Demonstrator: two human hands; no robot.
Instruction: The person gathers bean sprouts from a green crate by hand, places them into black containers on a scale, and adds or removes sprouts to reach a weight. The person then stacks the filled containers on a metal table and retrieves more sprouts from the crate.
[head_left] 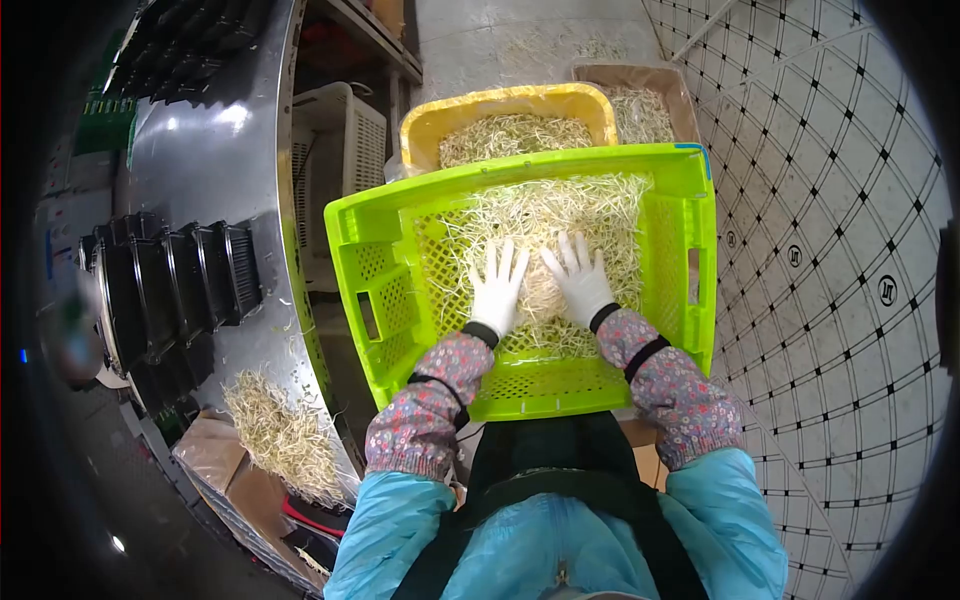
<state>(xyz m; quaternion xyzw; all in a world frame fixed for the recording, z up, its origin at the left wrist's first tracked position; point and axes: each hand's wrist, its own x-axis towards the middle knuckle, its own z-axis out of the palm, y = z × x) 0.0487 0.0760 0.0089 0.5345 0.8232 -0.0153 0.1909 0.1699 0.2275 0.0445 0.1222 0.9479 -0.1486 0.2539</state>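
Note:
A bright green plastic crate (545, 405) with perforated walls stands in front of me, holding a layer of pale sprouts (560, 205). My left hand (498, 290), in a white glove, lies palm down on the sprouts left of centre, fingers spread. To its right my right hand (580, 280), also white-gloved, rests on them the same way, fingers apart. The two hands do not touch, and neither grips anything. Between them a clump of sprouts looks slightly browner.
Behind the crate are a yellow tub (408, 140) and a cardboard box (683, 100), both with sprouts. The steel table (200, 160) at left bears black trays (175, 285) and a sprout pile (285, 435). A white basket (368, 145) sits beneath. Tiled surface at right.

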